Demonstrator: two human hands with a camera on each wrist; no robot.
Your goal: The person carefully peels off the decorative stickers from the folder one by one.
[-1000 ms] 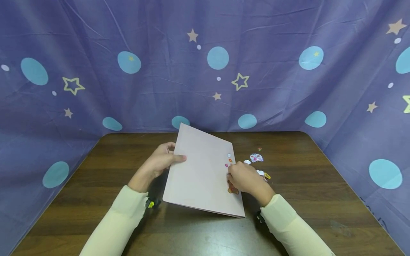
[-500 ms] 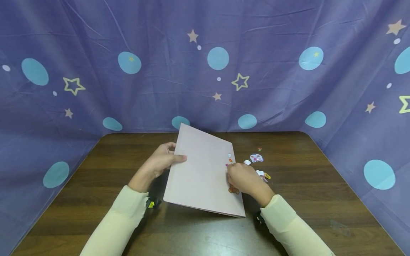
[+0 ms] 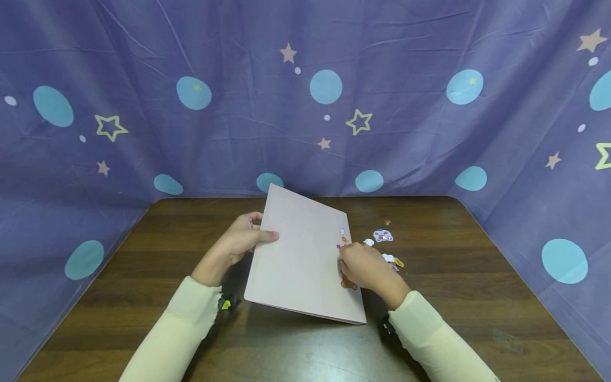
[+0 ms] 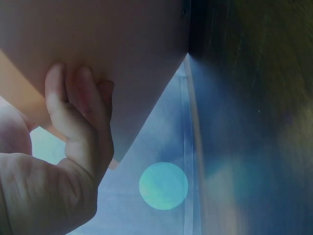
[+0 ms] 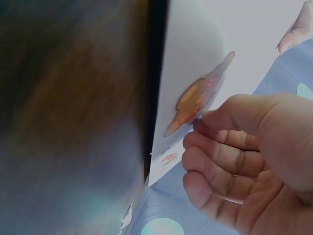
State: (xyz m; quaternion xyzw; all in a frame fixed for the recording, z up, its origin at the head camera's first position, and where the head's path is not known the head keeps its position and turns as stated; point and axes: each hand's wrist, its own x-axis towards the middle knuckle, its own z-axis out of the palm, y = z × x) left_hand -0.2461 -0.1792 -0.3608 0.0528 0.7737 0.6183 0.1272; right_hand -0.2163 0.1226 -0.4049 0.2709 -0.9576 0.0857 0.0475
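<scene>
A pale board or folder (image 3: 300, 254) stands tilted on the table. My left hand (image 3: 234, 244) grips its left edge, thumb on the front; in the left wrist view the fingers of that hand (image 4: 80, 117) lie against the back. Near the board's right edge, my right hand (image 3: 367, 268) covers part of a brown sticker (image 3: 348, 284). In the right wrist view, thumb and forefinger of that hand (image 5: 244, 152) pinch at the edge of the orange-brown sticker (image 5: 193, 100), which lies against the board (image 5: 195, 44). Small stickers (image 3: 343, 239) sit above the hand on the board.
Right of the board, several loose stickers lie on the brown wooden table (image 3: 458, 276), among them a blue-and-white animal face (image 3: 383, 235), a white piece (image 3: 388, 258) and a yellow one (image 3: 398, 262). A purple patterned curtain (image 3: 267, 106) hangs behind.
Both hands and the board hold nearly the same place. My right hand has shifted only very slightly over the sticker.
</scene>
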